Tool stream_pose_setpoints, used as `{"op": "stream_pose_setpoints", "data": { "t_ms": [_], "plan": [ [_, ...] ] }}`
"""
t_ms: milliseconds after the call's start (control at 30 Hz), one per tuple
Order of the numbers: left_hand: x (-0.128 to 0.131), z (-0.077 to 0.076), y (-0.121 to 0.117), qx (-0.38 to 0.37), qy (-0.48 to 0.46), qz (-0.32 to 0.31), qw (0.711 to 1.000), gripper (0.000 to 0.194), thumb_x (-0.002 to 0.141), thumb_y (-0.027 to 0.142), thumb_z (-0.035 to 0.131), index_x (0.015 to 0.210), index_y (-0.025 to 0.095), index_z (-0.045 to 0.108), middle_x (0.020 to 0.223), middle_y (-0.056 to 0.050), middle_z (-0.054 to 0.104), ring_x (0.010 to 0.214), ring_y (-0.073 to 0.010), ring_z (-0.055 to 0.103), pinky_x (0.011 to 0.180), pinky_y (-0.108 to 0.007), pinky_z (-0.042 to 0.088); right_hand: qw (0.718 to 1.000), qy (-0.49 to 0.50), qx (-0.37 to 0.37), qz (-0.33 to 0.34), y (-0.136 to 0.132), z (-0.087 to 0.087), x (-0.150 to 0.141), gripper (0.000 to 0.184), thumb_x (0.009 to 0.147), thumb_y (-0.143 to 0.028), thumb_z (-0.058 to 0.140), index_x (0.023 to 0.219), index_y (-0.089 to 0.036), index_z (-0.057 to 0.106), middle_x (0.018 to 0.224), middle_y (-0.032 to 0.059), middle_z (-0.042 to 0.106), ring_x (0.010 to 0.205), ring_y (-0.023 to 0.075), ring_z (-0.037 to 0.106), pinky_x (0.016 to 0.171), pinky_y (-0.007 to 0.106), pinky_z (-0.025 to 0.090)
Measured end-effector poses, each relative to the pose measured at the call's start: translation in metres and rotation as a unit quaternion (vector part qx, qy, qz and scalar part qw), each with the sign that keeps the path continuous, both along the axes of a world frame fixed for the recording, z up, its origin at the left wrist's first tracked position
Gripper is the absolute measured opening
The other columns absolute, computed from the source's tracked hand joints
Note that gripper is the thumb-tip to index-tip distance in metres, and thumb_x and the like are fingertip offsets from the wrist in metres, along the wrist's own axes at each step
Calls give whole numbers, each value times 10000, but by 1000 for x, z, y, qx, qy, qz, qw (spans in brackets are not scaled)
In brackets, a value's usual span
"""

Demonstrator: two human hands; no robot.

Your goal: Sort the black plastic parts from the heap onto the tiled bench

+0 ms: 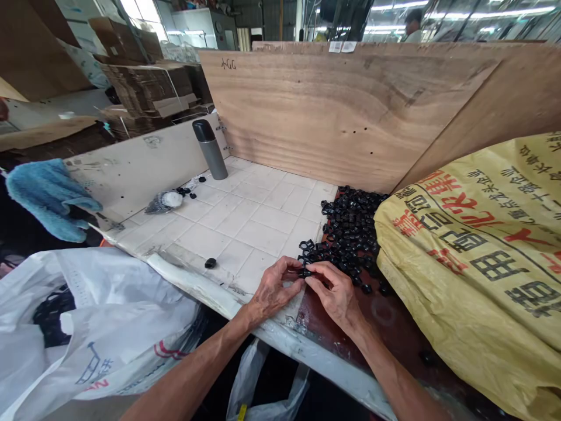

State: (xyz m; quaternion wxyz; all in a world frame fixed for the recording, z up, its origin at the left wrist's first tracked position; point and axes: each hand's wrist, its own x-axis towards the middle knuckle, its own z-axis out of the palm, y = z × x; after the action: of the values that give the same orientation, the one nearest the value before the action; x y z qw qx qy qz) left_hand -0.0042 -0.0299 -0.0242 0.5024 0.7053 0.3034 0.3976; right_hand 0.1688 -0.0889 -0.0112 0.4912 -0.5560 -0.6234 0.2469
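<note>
**Fingertips Meet Over a Small Black Part at the Tiled Bench**

A worker's left hand [276, 286] and right hand [336, 291] close in on one small, dark black plastic piece [304, 272] at the front of a bench surfaced with off-white tiles [263, 221]. The piece lies at 2 o'clock from the left palm and 10 o'clock from the right; neither hand is clearly nearer, as both touch it. Its long axis appears to run crosswise, from one set of fingertips to the other, though the fingers partly cover it. Each hand is narrow, thumb and forefinger drawn together on the part.

Taking the held piece as the dial's centre, a heap of black ring-like plastic parts [353, 225] spreads from 12 to 2 o'clock, its near edge just beside the fingers; the parts overlap too much to count. One lone black part [211, 263] sits at 9 o'clock, well apart. Near 10 o'clock lies one small clear plastic bag [164, 202], with about four black bits [193, 196] loose around it, too small to count surely. One gray flask with a black cap [211, 151] stands between 10 and 11 o'clock. Two large sacks flank the scene: one yellow printed sack [460, 251] toward 3 o'clock, one white plastic sack [118, 298] toward 8.
</note>
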Motion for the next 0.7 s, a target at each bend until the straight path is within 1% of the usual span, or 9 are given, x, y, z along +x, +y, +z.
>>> {"op": "stream_pose_setpoints", "data": {
  "t_ms": [67, 167, 300, 400, 500, 567, 633, 700],
  "plan": [
    [-1, 0, 1, 11, -11, -15, 1000, 236, 867, 195, 660, 1100, 199, 621, 1066, -41, 642, 982, -175, 685, 900, -352, 604, 1000, -5, 9, 3, -1, 0, 1, 168, 924, -212, 603, 1054, -230, 708, 1053, 54, 692, 986, 197, 655, 849, 308, 537],
    [-3, 0, 2, 52, -7, -18, 998, 234, 884, 216, 670, 1116, 213, 649, 1098, -54, 644, 1028, -185, 669, 887, -341, 605, 1000, -13, 13, 2, -2, 2, 2, 178, 930, -195, 587, 1057, -232, 708, 1054, 51, 692, 996, 196, 653, 860, 309, 534],
    [-4, -1, 4, 110, 5, -9, 994, 264, 889, 210, 682, 1152, 229, 665, 1126, -64, 682, 1046, -188, 675, 919, -352, 587, 1000, -24, 11, -13, -4, 4, 3, 173, 928, -209, 594, 1083, -223, 672, 978, 44, 691, 876, 182, 665, 787, 295, 541],
    [-5, -3, 5, 132, -1, -15, 991, 263, 892, 201, 685, 1153, 231, 678, 1128, -69, 701, 1059, -189, 678, 940, -361, 575, 998, -46, 25, -16, -5, 3, 2, 104, 946, -232, 581, 1017, -212, 654, 929, 45, 689, 824, 178, 668, 756, 289, 535],
    [-4, -5, 6, 137, -14, -25, 990, 242, 897, 199, 682, 1136, 232, 689, 1137, -72, 706, 1072, -192, 675, 950, -374, 567, 997, -72, 31, -28, -5, -1, 1, 105, 978, -257, 553, 984, -199, 640, 757, 14, 666, 681, 156, 656, 660, 260, 517],
    [-3, -5, 5, 132, -19, -31, 991, 233, 896, 203, 685, 1128, 229, 692, 1131, -75, 706, 1071, -195, 674, 949, -378, 566, 994, -102, 39, -32, -5, -5, 0, 153, 1002, -267, 516, 936, -194, 633, 681, 1, 639, 609, 145, 630, 612, 251, 497],
    [-2, -3, 4, 127, -25, -42, 991, 221, 891, 215, 693, 1112, 218, 696, 1111, -82, 709, 1051, -196, 679, 937, -373, 569, 987, -145, 54, -36, -7, -8, 0, 262, 1022, -272, 473, 811, -202, 611, 661, 11, 624, 608, 149, 619, 608, 256, 484],
    [-2, 1, 1, 123, -31, -53, 991, 207, 889, 236, 698, 1094, 205, 701, 1092, -93, 712, 1025, -197, 688, 919, -361, 576, 982, -168, 69, -55, -8, -10, 0, 302, 1022, -287, 479, 751, -211, 588, 658, 18, 613, 608, 154, 609, 610, 263, 483]
  ]
}}
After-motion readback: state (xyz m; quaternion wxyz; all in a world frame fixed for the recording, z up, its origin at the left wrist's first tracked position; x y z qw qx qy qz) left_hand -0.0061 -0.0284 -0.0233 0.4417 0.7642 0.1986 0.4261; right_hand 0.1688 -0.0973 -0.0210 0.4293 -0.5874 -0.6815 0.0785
